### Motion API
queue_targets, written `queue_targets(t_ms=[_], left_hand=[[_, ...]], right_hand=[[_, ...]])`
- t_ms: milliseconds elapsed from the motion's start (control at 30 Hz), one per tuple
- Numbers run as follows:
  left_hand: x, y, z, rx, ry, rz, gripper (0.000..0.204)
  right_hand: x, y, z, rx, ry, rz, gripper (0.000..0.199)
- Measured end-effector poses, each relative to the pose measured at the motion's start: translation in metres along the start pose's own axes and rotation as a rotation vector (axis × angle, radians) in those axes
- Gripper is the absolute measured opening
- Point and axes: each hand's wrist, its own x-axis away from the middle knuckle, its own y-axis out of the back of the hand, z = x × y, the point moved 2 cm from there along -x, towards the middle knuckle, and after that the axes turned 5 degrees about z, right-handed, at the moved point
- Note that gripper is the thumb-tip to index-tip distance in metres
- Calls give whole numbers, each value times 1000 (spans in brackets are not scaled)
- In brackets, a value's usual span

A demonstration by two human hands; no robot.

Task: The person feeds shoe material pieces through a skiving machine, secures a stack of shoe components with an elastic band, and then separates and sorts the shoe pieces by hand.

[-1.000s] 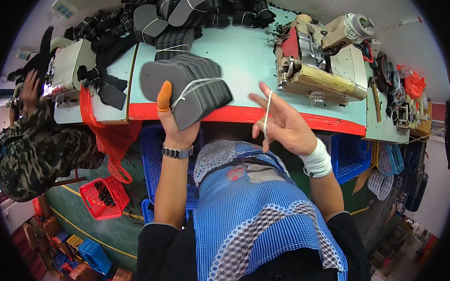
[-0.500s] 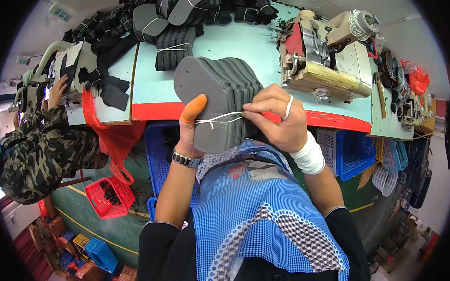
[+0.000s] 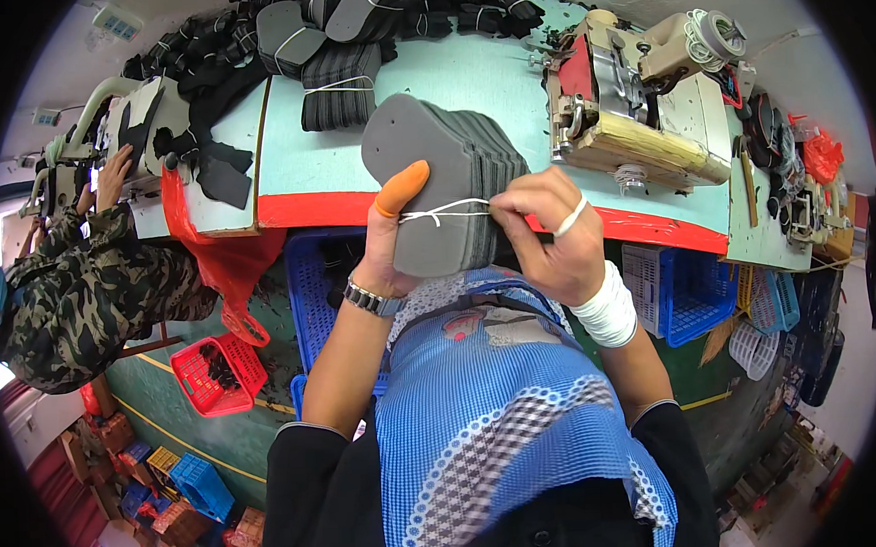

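Left hand [image 3: 391, 251] closed around the near end of a stack of grey soles [image 3: 445, 191], thumb in an orange cot [image 3: 401, 188] pressed flat on the top sole. Right hand [image 3: 552, 233] pinched shut on a white string [image 3: 446, 213] wrapped across the stack, fingers against the stack's right edge; white band on one finger, white wrap at the wrist. Stack held up in front of the chest, just over the red front edge of the counter [image 3: 470, 79], tilted with its broad end away from the body. Watch [image 3: 366, 298] on the left wrist.

Farther back on the counter, a second bundle [image 3: 338, 89] of grey soles tied with string, and beyond it a heap of dark soles [image 3: 352, 16] along the far edge. Sewing machine [image 3: 634, 93] on the right of the counter, well apart from the hands. Blue crate [image 3: 318, 278] below the counter edge, behind the left forearm; another blue basket [image 3: 685, 289] below on the right. Red basket [image 3: 215, 373] on the floor to the left, with dark pieces inside. At far left, a person in camouflage [image 3: 82, 296] with a hand at another machine [image 3: 115, 130]. Red bag [image 3: 221, 262] hanging from the counter corner.
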Motion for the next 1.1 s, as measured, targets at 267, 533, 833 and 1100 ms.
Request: queue_targets(t_ms=[267, 533, 833, 1100], left_hand=[[3, -7, 4, -9, 43, -31, 41], [-10, -5, 2, -119, -28, 4, 36], [-29, 9, 4, 95, -103, 129, 44], [-23, -1, 9, 171, -193, -136, 41]], right_hand=[[8, 12, -7, -309, -217, 129, 16], [21, 2, 21, -74, -295, 95, 10], [7, -24, 44, 140, -48, 115, 26], [31, -28, 9, 406, 65, 147, 24]])
